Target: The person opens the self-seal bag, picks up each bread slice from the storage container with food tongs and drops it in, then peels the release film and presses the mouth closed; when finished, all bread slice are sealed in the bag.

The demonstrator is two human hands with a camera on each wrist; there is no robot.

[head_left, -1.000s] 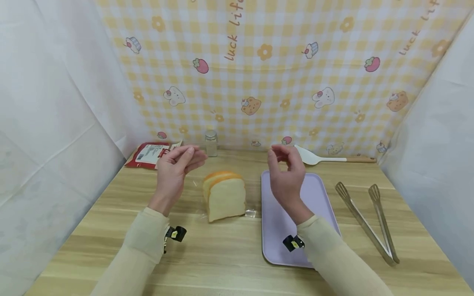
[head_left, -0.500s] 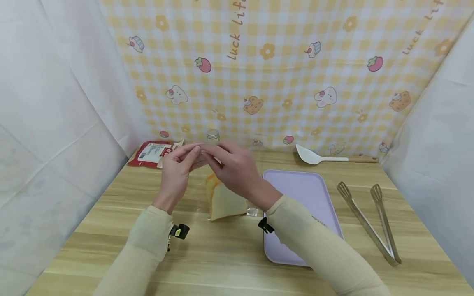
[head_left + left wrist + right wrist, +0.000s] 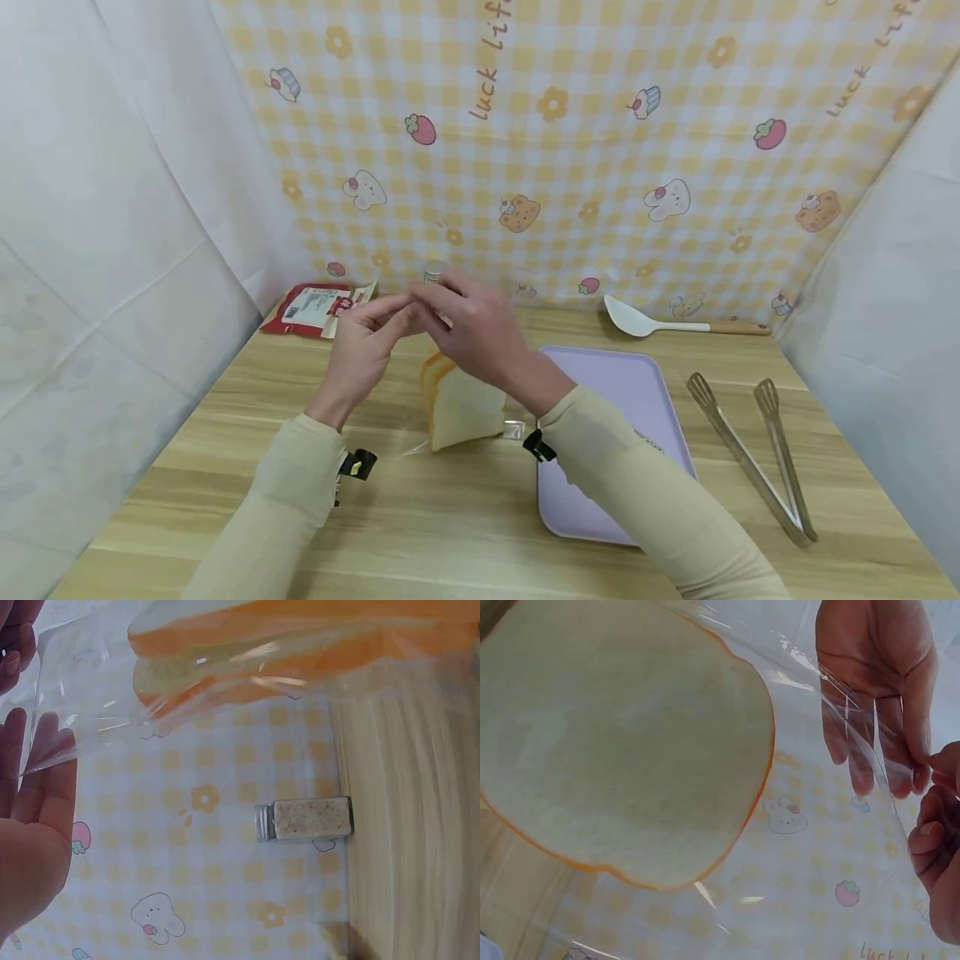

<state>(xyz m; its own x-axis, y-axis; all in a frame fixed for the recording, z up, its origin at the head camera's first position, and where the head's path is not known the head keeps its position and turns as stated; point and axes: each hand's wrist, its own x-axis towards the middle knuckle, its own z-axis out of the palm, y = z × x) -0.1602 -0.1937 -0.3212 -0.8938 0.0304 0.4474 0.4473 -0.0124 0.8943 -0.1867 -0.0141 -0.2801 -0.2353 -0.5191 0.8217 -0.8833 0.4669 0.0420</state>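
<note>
Two slices of bread (image 3: pixel 467 410) sit inside a clear plastic bag (image 3: pixel 86 690), below my hands in the head view. My left hand (image 3: pixel 358 354) pinches the bag's upper edge between thumb and fingers; in the left wrist view its fingers (image 3: pixel 52 776) lie fairly straight against the film. From the right, my right hand (image 3: pixel 480 329) reaches across and pinches the same edge, its fingertips meeting those of the left. The right wrist view has the pale face of one slice (image 3: pixel 630 742) close up, with the left palm (image 3: pixel 874 652) beyond the film.
Behind the hands stands a small glass jar with a metal lid (image 3: pixel 311 817). A red packet (image 3: pixel 315 310) lies at the back left. On the right are a lilac tray (image 3: pixel 600 367), metal tongs (image 3: pixel 750 458) and a white spatula (image 3: pixel 637 321) near the cloth backdrop.
My right hand has come left from over the tray to meet my left hand at the bag's edge. Over the last half second both hands have stayed together there.
</note>
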